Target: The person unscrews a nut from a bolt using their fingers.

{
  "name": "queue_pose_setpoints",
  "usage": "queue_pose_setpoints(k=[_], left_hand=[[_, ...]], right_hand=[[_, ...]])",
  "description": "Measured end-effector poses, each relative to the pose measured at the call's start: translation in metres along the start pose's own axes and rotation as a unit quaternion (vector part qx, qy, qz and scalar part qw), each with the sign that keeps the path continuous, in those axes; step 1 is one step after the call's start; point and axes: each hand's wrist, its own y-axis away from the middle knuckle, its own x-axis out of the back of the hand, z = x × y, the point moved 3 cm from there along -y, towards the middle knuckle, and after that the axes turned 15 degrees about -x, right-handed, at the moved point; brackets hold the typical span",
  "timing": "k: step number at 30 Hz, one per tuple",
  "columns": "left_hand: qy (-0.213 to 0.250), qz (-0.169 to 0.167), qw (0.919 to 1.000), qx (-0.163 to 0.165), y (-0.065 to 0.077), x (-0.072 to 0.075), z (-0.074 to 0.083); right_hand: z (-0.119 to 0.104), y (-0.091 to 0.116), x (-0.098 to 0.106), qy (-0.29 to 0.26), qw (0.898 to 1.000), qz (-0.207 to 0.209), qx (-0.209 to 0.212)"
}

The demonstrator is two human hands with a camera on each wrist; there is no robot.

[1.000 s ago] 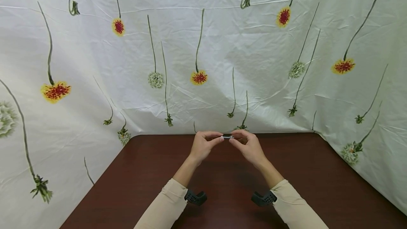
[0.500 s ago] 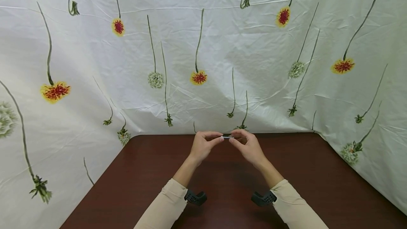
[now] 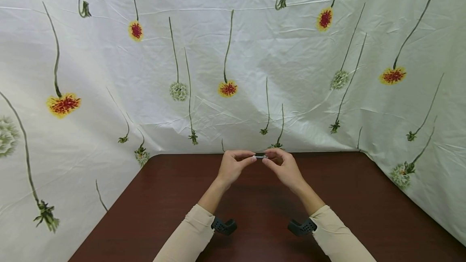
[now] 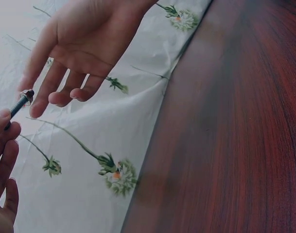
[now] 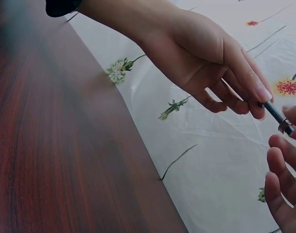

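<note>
A threaded bolt (image 5: 274, 112) is held in the air between both hands, lying about level in the head view. My left hand (image 3: 230, 167) pinches one end between thumb and fingertips, which hide that end. Toward the other end, a nut (image 5: 285, 126) sits around the thread, with a short bit of bolt showing past it in the right wrist view. My right hand (image 3: 286, 167) has its thumb and index fingertips at the nut, one on either side. The other right fingers (image 4: 92, 88) are loosely bent, away from the bolt.
Below the hands lies a dark red wooden table (image 3: 174, 205). A white cloth with printed flowers (image 3: 247, 116) hangs behind it and along both sides. Black wrist bands (image 3: 224, 226) project inward from both cream sleeves (image 3: 340, 233).
Right fingertips shifted slightly at the nut: half a second ago, the right index finger sat a little differently over the bolt's end. The left hand and both arms look still.
</note>
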Motion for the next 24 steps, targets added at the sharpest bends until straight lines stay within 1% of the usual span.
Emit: queue_pose_setpoints(k=[5,9,12,16,19,24], left_hand=[[-0.005,0.002,1.0,0.0,0.0,-0.001,0.0],[-0.009,0.002,1.0,-0.002,0.0,0.0,0.001],[-0.01,0.001,1.0,-0.001,0.0,0.0,0.001],[-0.008,0.003,1.0,0.001,0.0,0.0,0.002],[-0.006,0.009,0.9999,0.003,0.0,-0.001,0.002],[-0.005,0.01,0.9999,0.002,0.0,-0.001,0.001]], right_hand=[[-0.002,0.001,0.0,0.005,1.0,-0.003,-0.01],[-0.002,0.001,0.001,0.004,1.0,-0.004,0.008],[-0.019,0.009,0.002,0.011,1.0,-0.003,0.012],[-0.041,0.02,0.003,0.015,1.0,-0.001,-0.008],[-0.042,0.02,0.003,0.014,1.0,0.002,-0.012],[-0.041,0.02,0.003,0.013,1.0,0.003,0.003]])
